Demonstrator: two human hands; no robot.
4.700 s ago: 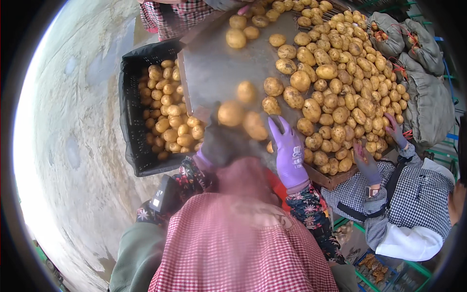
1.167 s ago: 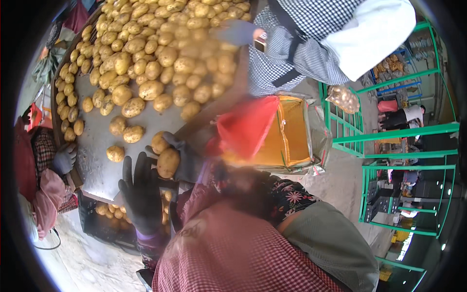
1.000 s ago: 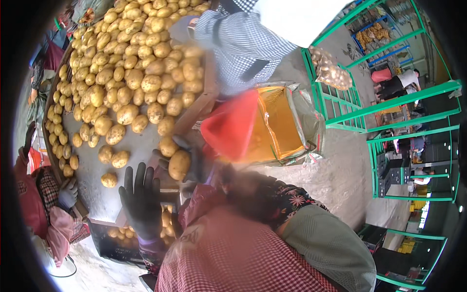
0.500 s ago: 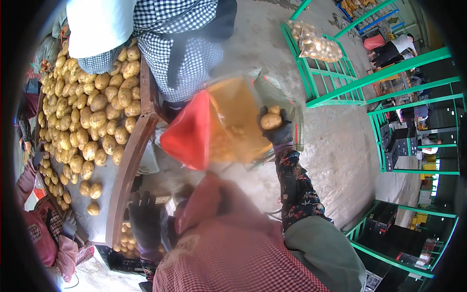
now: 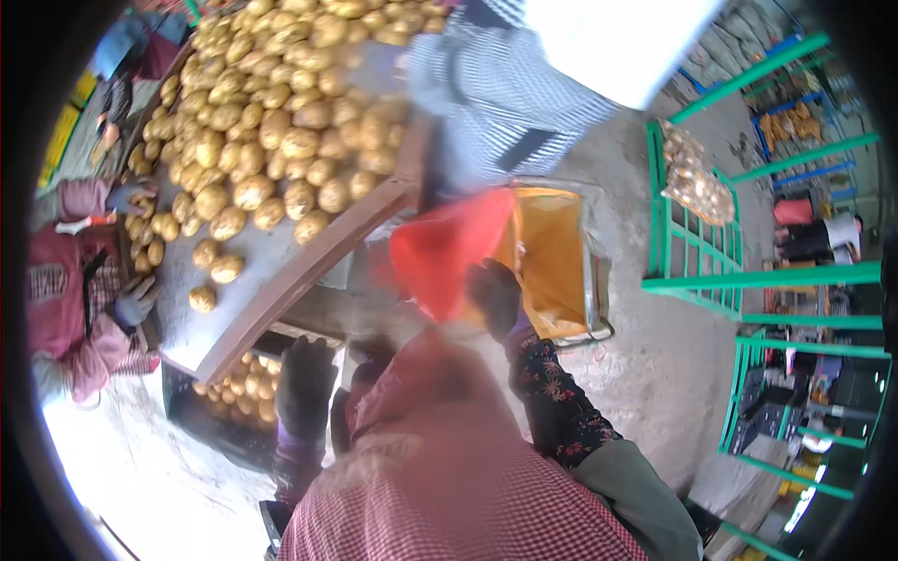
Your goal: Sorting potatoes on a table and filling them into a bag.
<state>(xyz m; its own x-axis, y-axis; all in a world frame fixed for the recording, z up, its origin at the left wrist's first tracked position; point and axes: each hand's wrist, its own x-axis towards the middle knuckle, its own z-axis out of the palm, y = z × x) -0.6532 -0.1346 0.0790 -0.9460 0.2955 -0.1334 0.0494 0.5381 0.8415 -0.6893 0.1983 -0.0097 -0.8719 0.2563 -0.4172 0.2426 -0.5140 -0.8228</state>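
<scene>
My right hand (image 5: 496, 294), in a dark glove, is at the edge of a red, wedge-shaped plastic piece (image 5: 454, 248) beside an open bag with an orange-yellow inside (image 5: 552, 266). The back of the glove faces me, its fingers are partly hidden, and no potato shows in it. My left hand (image 5: 306, 379), also gloved, is raised near the brown rim (image 5: 309, 257) of the sorting table with fingers stretched and nothing visible in them. Potatoes (image 5: 253, 192) lie heaped on that table, with a few loose ones near its front corner.
A dark crate of potatoes (image 5: 248, 393) sits below the table's front edge. One person in a checked garment (image 5: 505, 93) leans over the heap; another in pink sleeves (image 5: 94, 290) works at the left. A green metal cart (image 5: 697, 285) carries a filled net sack (image 5: 697, 173).
My right hand has moved left from beyond the bag to the red piece; the two potatoes it held no longer show. The view has turned, and the checked-garment person now reaches over the heap.
</scene>
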